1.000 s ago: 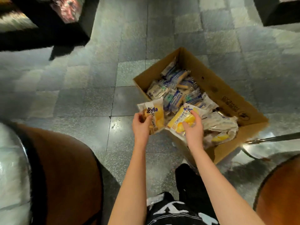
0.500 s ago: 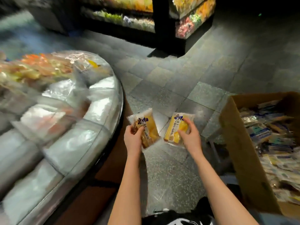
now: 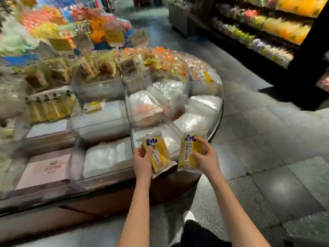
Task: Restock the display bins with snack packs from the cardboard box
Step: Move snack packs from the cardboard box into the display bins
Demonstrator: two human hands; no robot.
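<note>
Right now two clear plastic snack packs with yellow contents and dark blue lettering are held out over the near edge of a round display stand: the left snack pack (image 3: 157,154) is clamped in the left hand (image 3: 142,162), fingers wrapped round its lower left side, and the right snack pack (image 3: 189,151) is gripped by the right hand (image 3: 206,160), fingers curled over its right edge. Both packs hang upright and slightly tilted, apart from each other, just above the front rim of a clear acrylic wedge-shaped bin (image 3: 169,139) lined with white padding. Beside it lie more transparent display bins (image 3: 106,120) with the same white lining, one holding a single yellow pack (image 3: 93,106) and another showing something pale orange inside. Farther back the bins are heaped with yellow, orange and brown wrapped snacks (image 3: 106,66), with yellow price cards (image 3: 114,35) standing among them, all blurred by motion. The stand rests on a brown curved wooden base (image 3: 115,198). Around it the floor is grey speckled stone tile (image 3: 267,157), dim and faintly glossy. Along the far right a dark shelving unit (image 3: 267,32) carries rows of brightly coloured packets. The cardboard box is out of view.
</note>
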